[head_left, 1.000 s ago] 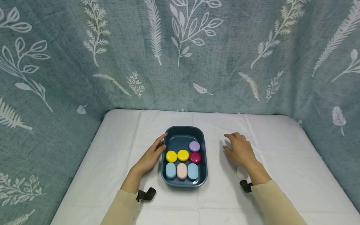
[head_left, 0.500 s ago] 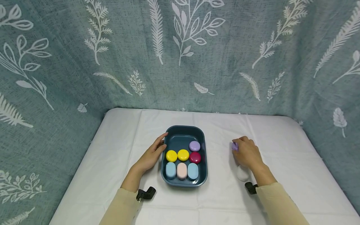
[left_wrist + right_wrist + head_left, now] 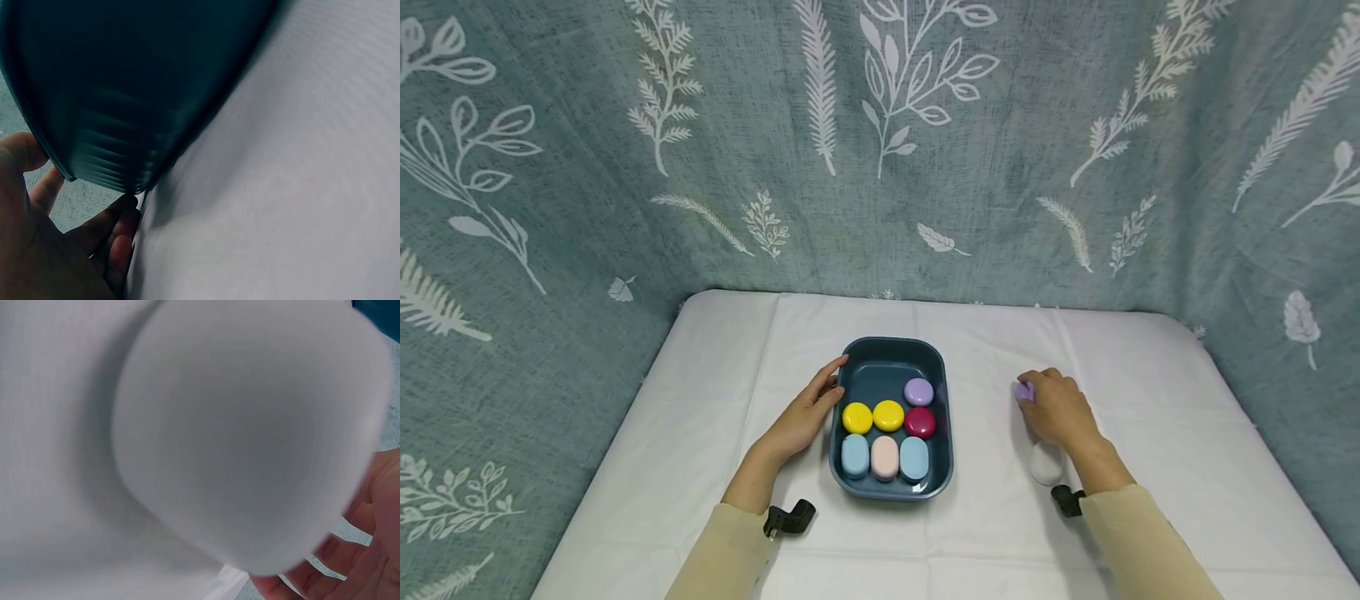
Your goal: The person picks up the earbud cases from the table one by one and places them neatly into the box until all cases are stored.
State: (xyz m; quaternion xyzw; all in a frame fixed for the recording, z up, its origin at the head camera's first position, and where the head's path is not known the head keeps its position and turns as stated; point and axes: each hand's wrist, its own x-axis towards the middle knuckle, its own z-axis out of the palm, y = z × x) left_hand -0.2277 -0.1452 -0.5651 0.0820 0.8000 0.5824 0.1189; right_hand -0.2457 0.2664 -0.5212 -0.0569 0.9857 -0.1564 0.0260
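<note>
A dark blue tray point(image 3: 887, 352) stands mid-table with its long side toward the left hand point(image 3: 797, 425), whose fingers and thumb rest against its left wall and rim. In the tray lie glossy rounded pieces: a lilac disc point(image 3: 918, 392), a crimson disc point(image 3: 920, 422), two yellow discs point(image 3: 888, 415), two light-blue oblongs point(image 3: 914, 458) and a pink oblong point(image 3: 884, 458). To the tray's right, the right hand point(image 3: 1060, 412) pinches another purple round piece point(image 3: 1024, 391) between thumb and fingers, partly hidden by them. A white rounded object point(image 3: 1047, 463) sits under that wrist.
A white cloth point(image 3: 985, 533) covers the table. Green-grey curtains point(image 3: 880, 217) with white leaf prints hang behind and at both sides. Black wrist devices point(image 3: 790, 517) are strapped to both wrists. The white object point(image 3: 250, 425) fills much of the right wrist view.
The right hand moved right from beside the tray and closed its fingers on the purple piece, which has since shifted slightly left with it. The left hand and tray stay in place.
</note>
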